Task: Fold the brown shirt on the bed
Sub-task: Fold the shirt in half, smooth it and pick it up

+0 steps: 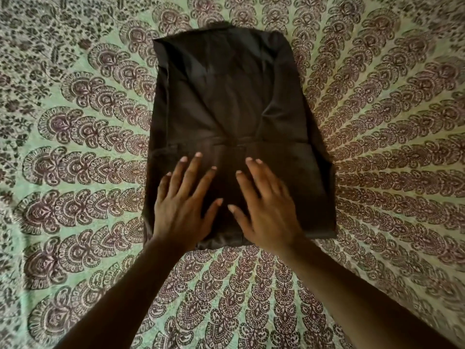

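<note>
The brown shirt (231,102) lies flat in the middle of the bed as a long rectangle, its sides folded inward so they meet in a V near the centre. My left hand (181,200) rests palm down on the shirt's near left part, fingers spread. Beside it, my right hand (264,205) presses flat on the near middle part, fingers also apart. Neither hand grips the cloth. The hands cover part of the shirt's near edge.
A green bedsheet (75,152) with a dark paisley fan pattern covers the whole bed around the shirt. No other objects are in view.
</note>
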`<action>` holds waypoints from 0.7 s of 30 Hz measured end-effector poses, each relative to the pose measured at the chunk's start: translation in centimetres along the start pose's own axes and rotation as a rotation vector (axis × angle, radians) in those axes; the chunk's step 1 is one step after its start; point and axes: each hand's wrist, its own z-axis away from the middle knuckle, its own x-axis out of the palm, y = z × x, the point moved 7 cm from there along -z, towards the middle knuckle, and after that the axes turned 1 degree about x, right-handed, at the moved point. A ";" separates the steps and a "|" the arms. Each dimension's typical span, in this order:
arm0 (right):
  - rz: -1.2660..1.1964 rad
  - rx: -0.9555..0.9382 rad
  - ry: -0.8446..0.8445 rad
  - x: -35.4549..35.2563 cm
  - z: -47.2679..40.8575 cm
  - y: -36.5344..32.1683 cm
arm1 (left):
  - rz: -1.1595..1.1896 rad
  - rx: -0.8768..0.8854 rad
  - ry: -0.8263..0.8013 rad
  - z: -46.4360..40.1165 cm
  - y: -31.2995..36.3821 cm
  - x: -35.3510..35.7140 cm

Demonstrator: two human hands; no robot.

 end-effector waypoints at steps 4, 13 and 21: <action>0.132 0.006 -0.177 2.8 -0.2 1.0 | -0.042 -0.039 -0.155 0.0 -3.0 3.0; 0.304 0.050 -0.220 -0.4 0.6 11.0 | 0.103 -0.002 -0.296 -0.7 -4.9 4.3; 0.258 -0.223 -0.178 -2.3 4.3 8.9 | 0.238 0.165 -0.283 3.7 -7.4 -0.2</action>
